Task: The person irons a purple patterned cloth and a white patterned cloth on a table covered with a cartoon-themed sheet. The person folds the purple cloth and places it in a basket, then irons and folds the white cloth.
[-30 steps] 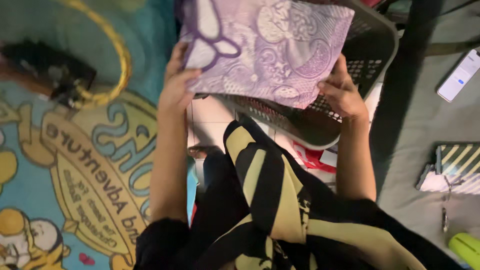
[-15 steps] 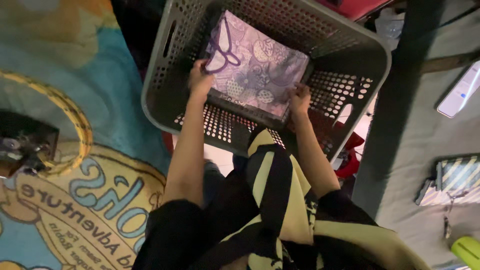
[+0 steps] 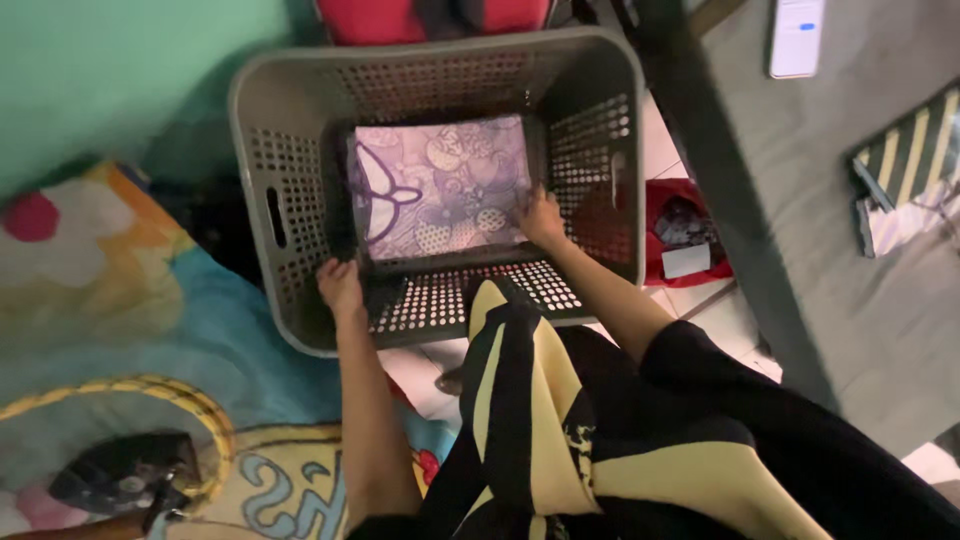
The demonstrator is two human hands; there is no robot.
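While on cloth, right hand outstretched

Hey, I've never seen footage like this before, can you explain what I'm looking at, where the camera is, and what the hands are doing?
There is no machine here. The camera sits on a person's head and looks down, so you see their own two arms and their black and yellow clothing from above.

In front of them stands a grey perforated plastic basket. A folded purple patterned cloth lies flat on its bottom.

The right hand rests on the cloth's near right corner. The left hand is inside the basket by its near left wall; whether it grips anything is hard to tell.

Around it: a colourful cartoon mat on the left, a grey surface with a phone on the right, and a red bag beside the basket.
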